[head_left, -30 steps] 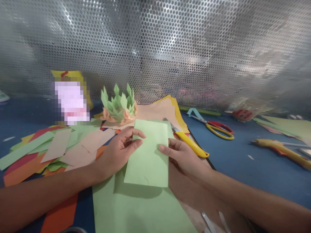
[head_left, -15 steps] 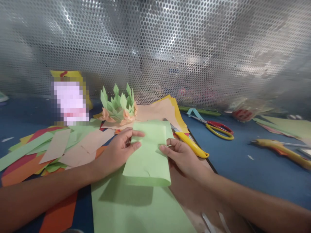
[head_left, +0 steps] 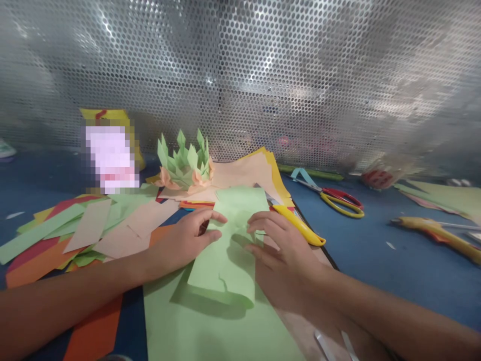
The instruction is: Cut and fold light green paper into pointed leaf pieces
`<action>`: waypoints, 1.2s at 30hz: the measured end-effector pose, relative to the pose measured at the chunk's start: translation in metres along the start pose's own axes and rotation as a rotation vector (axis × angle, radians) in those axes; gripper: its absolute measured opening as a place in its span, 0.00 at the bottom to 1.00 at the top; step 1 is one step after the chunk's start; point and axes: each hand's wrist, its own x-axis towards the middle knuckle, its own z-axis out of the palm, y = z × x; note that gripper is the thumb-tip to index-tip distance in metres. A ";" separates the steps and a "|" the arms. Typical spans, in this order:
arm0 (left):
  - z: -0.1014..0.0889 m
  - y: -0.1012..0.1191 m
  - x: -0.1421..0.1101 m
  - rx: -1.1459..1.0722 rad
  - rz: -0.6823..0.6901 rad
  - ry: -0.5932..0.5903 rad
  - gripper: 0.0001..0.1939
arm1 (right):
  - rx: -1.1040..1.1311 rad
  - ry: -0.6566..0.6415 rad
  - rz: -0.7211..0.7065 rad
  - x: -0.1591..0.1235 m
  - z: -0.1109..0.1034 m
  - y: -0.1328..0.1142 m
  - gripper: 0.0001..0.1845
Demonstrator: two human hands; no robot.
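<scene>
A light green paper piece (head_left: 227, 268), bent over at its near end with a curled fold, lies in front of me on a larger light green sheet (head_left: 210, 336). My left hand (head_left: 190, 238) is at the left edge of the bent piece, thumb and forefinger apart over its surface. Over its right edge is my right hand (head_left: 280, 243), fingers curved and parted from the thumb, with nothing visible between them. A yellow-handled craft knife (head_left: 298, 224) lies just beyond my right hand.
Coloured paper strips (head_left: 90, 225) are heaped at left. A green and peach folded-paper crown (head_left: 184, 168) stands behind, near stacked paper sheets (head_left: 244, 170). Red-and-yellow scissors (head_left: 340, 200) and a yellow glue gun (head_left: 432, 230) lie at right. A perforated metal panel (head_left: 240, 75) stands behind the table.
My right hand has let go of the bent paper's right edge and its fingers have spread. The paper's folded flap has opened out and its near end has sunk lower. My left hand stays about where it was.
</scene>
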 end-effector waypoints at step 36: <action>0.005 -0.005 -0.009 0.528 0.421 0.032 0.10 | -0.144 -0.180 0.240 0.000 0.006 0.003 0.06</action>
